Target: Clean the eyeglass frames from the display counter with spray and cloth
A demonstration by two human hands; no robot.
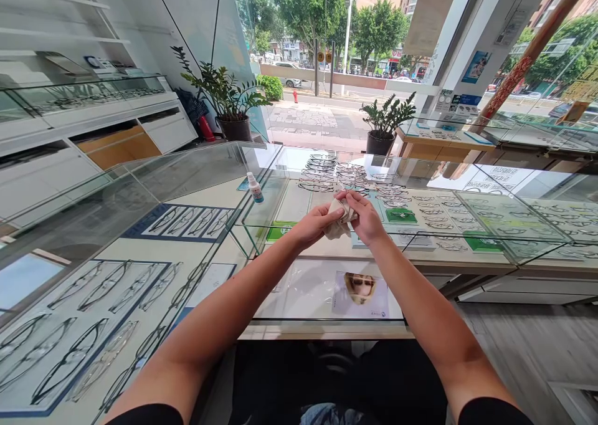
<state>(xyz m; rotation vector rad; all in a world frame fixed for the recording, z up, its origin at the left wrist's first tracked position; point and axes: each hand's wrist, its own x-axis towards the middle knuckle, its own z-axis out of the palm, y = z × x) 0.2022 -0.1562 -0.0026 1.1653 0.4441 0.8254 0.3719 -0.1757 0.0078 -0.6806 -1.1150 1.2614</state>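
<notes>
- Beige crumpled fabric cloth (337,229): above the clear glass-topped counter (299,306), grasped by left hand (317,223) and right hand (367,218), apparently for opposing control; hidden contents cannot be told.
- White-and-blue plastic bottle (255,188): upright, far left, probably for reach.
- Thin-framed eyeglasses (322,163): far side, rowed seemingly for display.

Impossible to see inside the bunched pale cloth (338,229), partly covered by the left hand (321,221) and right hand (367,220), or to tell about anything within its folds. Too small to read: the label on the spray bottle (256,191) and the print on the leaflet (359,295) under the glass. Cut off by the bottom edge: both black sleeves (147,415). Cut off at left: the nearest spectacle tray (28,412). Beyond the hands, too crowded to count: spectacle frames (322,163). Blurred by distance: shop signs (395,54) across the road.
</notes>
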